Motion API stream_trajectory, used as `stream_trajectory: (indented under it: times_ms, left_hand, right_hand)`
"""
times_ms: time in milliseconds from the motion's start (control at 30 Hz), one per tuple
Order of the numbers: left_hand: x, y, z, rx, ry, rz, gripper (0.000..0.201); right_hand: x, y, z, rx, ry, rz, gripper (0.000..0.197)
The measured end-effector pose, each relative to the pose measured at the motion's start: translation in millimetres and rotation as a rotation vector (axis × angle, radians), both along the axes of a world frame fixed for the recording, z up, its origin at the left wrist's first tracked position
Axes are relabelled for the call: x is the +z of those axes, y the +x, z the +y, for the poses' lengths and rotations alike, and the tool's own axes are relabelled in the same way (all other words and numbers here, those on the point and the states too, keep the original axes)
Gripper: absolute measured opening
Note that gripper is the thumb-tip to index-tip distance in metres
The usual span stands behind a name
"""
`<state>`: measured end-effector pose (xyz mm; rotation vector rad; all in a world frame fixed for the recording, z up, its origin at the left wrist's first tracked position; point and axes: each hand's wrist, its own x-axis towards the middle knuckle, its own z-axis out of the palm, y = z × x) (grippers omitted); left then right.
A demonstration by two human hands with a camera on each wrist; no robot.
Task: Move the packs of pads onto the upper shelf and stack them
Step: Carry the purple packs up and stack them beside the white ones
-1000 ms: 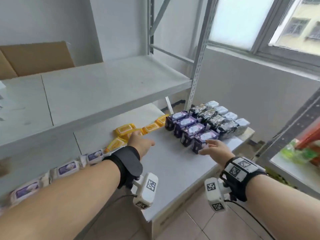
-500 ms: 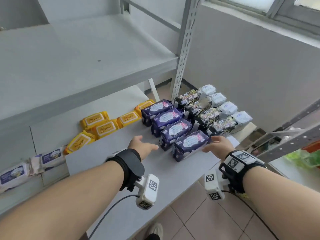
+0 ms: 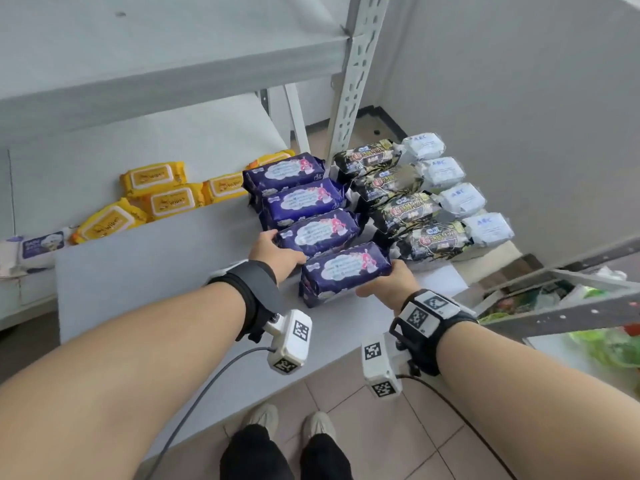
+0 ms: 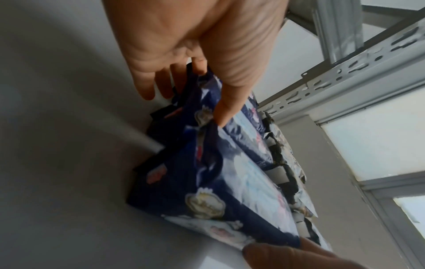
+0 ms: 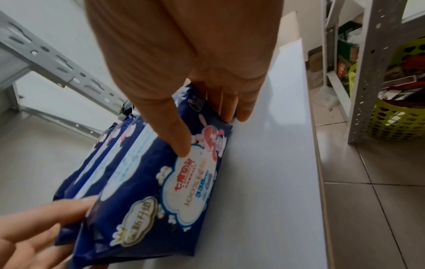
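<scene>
Several purple packs of pads lie in a row on the grey lower board [image 3: 156, 271]. My right hand [image 3: 384, 275] [image 5: 207, 134] grips the right end of the nearest purple pack [image 3: 346, 271] [image 5: 184, 191], thumb on its top face and fingers down its end. My left hand [image 3: 287, 247] [image 4: 184, 109] holds the left end of the second purple pack [image 3: 318, 232] [image 4: 243, 116], thumb on top and fingers round the end. Both packs still rest on the board. The grey upper shelf [image 3: 173, 64] runs above at the back.
Black packs [image 3: 398, 202] and white packs [image 3: 450, 188] lie in rows right of the purple ones. Yellow wipes packs [image 3: 162, 192] sit at the back left. A perforated shelf upright [image 3: 353, 81] stands behind. A green basket [image 5: 391, 118] is on the floor to the right.
The head view has tilted down. My left hand moved right from the bare board onto the second purple pack's end. My right hand closed its hold on the nearest pack.
</scene>
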<state>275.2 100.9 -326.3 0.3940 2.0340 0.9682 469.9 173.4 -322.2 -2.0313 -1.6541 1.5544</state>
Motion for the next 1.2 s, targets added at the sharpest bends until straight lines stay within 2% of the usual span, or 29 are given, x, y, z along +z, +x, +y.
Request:
stream_trajectory:
  times_ms: [200, 267, 467, 800, 900, 1033, 1100, 1200]
  left_hand:
    - [-8.6, 4.8, 4.3, 0.036, 0.023, 0.044, 0.089]
    - [-11.4, 3.6, 2.3, 0.012, 0.023, 0.070, 0.082]
    - [-24.6, 11.2, -12.2, 0.038, 0.104, 0.129, 0.072]
    - [-32.3, 6.8, -32.9, 0.083, 0.136, 0.049, 0.061]
    - [-31.3, 7.0, -39.3, 0.090, 0.135, 0.034, 0.066]
    - [-27.0, 1.9, -46.2, 0.104, 0.126, 0.018, 0.071]
    - [-23.7, -3.2, -52.5, 0.151, 0.131, -0.023, 0.068]
    - [-14.0, -14.2, -68.1, 0.295, 0.160, -0.088, 0.061]
  right_hand:
    - [-17.7, -1.0, 6.8, 0.199, 0.016, 0.107, 0.088]
    - [-22.3, 0.8, 6.8, 0.242, 0.029, 0.186, 0.090]
    - [-33.2, -4.4, 4.5, 0.308, -0.022, 0.308, 0.078]
    - [-30.0, -18.8, 5.9, 0.475, -0.088, 0.360, 0.083]
    - [-30.9, -21.2, 1.3, 0.559, -0.138, 0.355, 0.069]
    - [-26.7, -27.3, -4.5, 0.612, -0.201, 0.375, 0.063]
    - [-21.3, -30.2, -6.7, 0.606, -0.228, 0.409, 0.055]
    - [-9.5, -36.4, -8.1, 0.539, -0.261, 0.427, 0.058]
